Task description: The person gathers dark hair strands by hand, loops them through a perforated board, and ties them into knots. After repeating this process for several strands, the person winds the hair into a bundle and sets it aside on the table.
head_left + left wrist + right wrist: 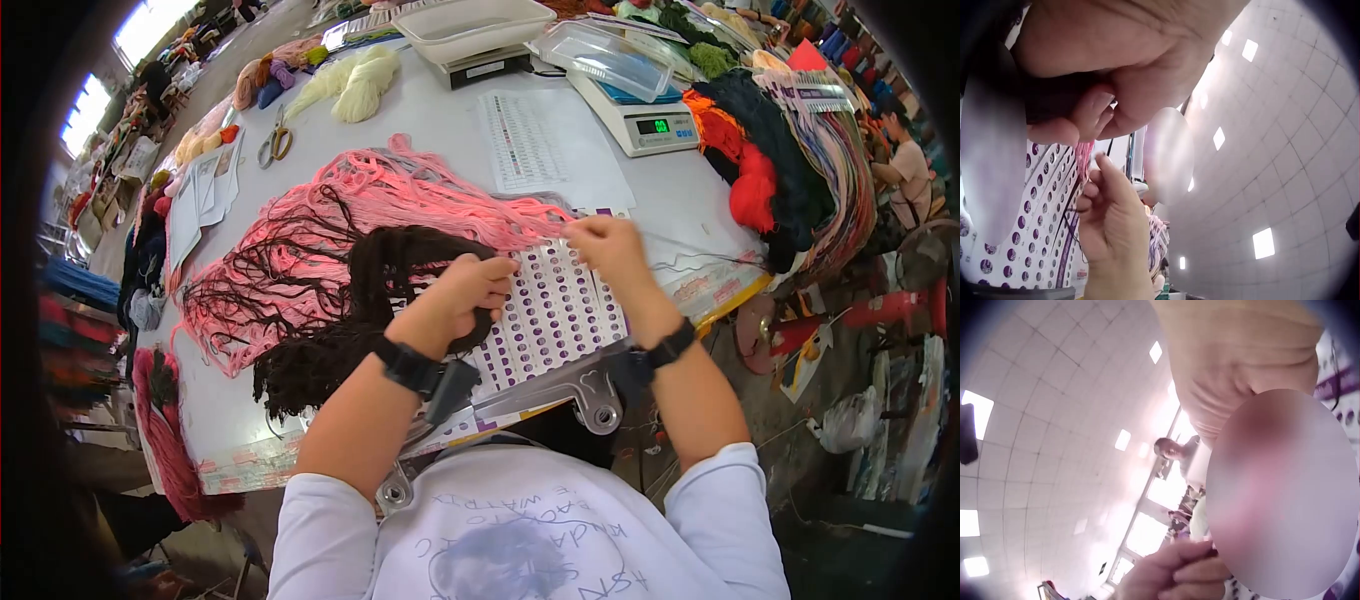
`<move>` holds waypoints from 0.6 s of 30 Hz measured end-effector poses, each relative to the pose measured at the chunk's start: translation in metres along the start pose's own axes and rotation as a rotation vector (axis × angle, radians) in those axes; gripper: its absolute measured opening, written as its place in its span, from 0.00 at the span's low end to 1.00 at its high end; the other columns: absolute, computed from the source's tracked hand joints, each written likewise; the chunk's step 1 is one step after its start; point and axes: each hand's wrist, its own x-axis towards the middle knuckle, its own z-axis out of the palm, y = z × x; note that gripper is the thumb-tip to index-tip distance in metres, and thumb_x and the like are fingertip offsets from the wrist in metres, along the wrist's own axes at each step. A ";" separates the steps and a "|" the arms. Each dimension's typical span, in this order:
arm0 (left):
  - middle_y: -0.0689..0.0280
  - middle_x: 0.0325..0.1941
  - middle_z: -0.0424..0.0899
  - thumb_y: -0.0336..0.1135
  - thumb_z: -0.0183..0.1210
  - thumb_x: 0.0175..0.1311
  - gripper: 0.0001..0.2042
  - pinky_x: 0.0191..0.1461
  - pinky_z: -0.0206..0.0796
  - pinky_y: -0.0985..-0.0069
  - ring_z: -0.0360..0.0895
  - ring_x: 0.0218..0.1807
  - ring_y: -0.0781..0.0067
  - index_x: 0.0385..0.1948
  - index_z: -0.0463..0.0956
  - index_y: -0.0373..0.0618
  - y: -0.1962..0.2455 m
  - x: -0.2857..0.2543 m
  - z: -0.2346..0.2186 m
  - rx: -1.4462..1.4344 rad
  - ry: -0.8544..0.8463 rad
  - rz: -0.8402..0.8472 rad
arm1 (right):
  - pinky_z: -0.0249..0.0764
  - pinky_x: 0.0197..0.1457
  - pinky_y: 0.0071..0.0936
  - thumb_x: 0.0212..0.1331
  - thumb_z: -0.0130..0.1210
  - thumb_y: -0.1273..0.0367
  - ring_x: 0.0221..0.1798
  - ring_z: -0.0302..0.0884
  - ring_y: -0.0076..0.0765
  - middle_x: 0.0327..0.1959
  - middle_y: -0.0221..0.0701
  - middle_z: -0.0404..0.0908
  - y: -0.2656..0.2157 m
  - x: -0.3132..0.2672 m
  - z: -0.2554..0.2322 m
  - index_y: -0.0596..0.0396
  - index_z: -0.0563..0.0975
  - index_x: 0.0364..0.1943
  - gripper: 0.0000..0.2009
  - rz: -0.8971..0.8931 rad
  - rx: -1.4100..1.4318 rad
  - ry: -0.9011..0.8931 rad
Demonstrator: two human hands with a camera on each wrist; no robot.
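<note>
From the head camera: pink yarn skeins (400,200), scissors (275,142) and a digital scale (640,120) bearing a clear plastic tray (610,58) (apparently empty) crowd the white table (670,190). The left hand (465,295) grips a dark brown yarn bundle (400,260) over the purple-dotted sample card (555,315); the right hand (605,245) pinches a thin dark thread (700,258).

Left wrist: right-hand fingers (1107,187) pinch beside the card — close by.

Right wrist: mostly blurred.

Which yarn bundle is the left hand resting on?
The dark brown yarn bundle, under the left hand; the pink yarn lies beyond it, the cream skein far off.
</note>
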 end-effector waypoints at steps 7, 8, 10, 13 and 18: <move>0.72 0.13 0.64 0.32 0.53 0.57 0.09 0.19 0.56 0.77 0.61 0.13 0.79 0.20 0.74 0.36 -0.004 0.037 0.016 0.363 0.206 0.121 | 0.73 0.29 0.28 0.44 0.59 0.66 0.23 0.79 0.34 0.20 0.32 0.81 0.031 -0.001 0.034 0.52 0.82 0.26 0.07 -0.088 -0.273 0.036; 0.69 0.11 0.65 0.32 0.54 0.55 0.11 0.18 0.57 0.76 0.63 0.12 0.76 0.16 0.73 0.35 -0.002 0.040 0.016 0.552 0.283 0.166 | 0.73 0.30 0.28 0.44 0.60 0.66 0.23 0.79 0.34 0.20 0.32 0.81 0.029 -0.001 0.035 0.52 0.82 0.25 0.07 -0.093 -0.264 0.046; 0.65 0.10 0.67 0.32 0.55 0.54 0.14 0.16 0.59 0.74 0.66 0.11 0.72 0.13 0.72 0.32 0.003 0.044 0.017 0.678 0.338 0.184 | 0.73 0.30 0.28 0.45 0.59 0.66 0.24 0.79 0.34 0.21 0.33 0.82 0.026 -0.001 0.033 0.52 0.83 0.26 0.07 -0.088 -0.267 0.036; 0.65 0.11 0.67 0.33 0.57 0.53 0.14 0.17 0.59 0.74 0.66 0.11 0.73 0.14 0.72 0.31 0.004 0.046 0.014 0.643 0.322 0.126 | 0.74 0.32 0.27 0.46 0.59 0.67 0.26 0.80 0.34 0.25 0.33 0.82 0.033 -0.008 0.033 0.52 0.83 0.28 0.07 -0.171 -0.263 0.030; 0.65 0.10 0.67 0.32 0.57 0.54 0.13 0.19 0.61 0.75 0.65 0.12 0.74 0.15 0.73 0.32 0.002 0.050 0.011 0.515 0.291 0.138 | 0.74 0.38 0.27 0.47 0.58 0.69 0.31 0.80 0.33 0.30 0.35 0.82 0.038 -0.011 0.025 0.52 0.84 0.33 0.09 -0.222 -0.147 -0.053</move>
